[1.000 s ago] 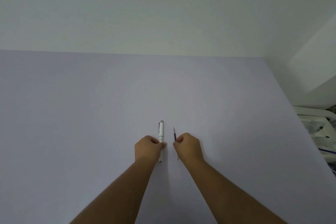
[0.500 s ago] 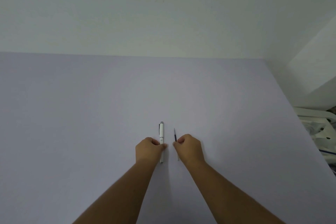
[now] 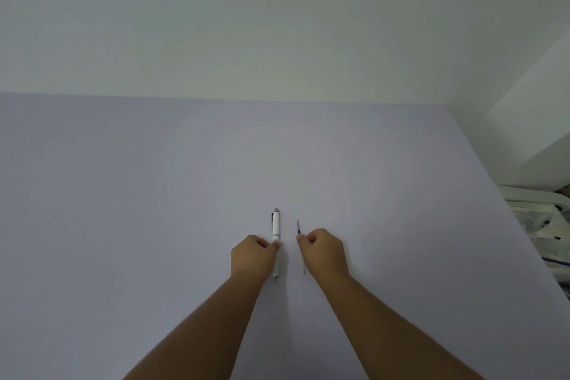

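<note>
Fingers (image 3: 271, 244) of the left hand (image 3: 251, 256) are curled round the middle of a white pen (image 3: 276, 225). Its clip end points far and its near end shows below the hand, low over the lavender table (image 3: 154, 194). Whether it touches the table I cannot tell. The right hand (image 3: 324, 251) pinches a thin ink refill (image 3: 298, 228) just right of the pen, with its dark tip pointing far. The two lie parallel and apart. If the refill is meant for the barrel, the likely failures are that so slim a piece bends or slips in the pinch, misses the opening, or smears ink on the table.
</note>
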Demonstrator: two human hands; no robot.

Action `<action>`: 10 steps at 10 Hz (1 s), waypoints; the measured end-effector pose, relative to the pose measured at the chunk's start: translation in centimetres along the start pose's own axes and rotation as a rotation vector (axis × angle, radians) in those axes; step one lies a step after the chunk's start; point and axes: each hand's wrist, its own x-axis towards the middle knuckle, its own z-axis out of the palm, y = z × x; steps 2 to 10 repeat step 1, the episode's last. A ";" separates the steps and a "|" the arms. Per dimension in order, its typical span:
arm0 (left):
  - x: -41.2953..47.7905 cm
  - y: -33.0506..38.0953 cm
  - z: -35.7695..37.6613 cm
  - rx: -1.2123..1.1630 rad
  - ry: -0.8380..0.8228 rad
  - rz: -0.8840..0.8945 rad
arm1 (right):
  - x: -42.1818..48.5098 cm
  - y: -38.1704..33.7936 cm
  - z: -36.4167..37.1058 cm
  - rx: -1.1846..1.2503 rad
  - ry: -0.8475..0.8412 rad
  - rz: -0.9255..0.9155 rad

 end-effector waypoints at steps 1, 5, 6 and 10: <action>-0.3 0.2 -0.6 -0.023 0.085 0.005 | -0.1 -0.6 -0.6 0.019 0.089 -0.061; -0.3 0.2 -0.6 -0.023 0.085 0.005 | -0.1 -0.6 -0.6 0.019 0.089 -0.061; -0.3 0.2 -0.6 -0.023 0.085 0.005 | -0.1 -0.6 -0.6 0.019 0.089 -0.061; -0.3 0.2 -0.6 -0.023 0.085 0.005 | -0.1 -0.6 -0.6 0.019 0.089 -0.061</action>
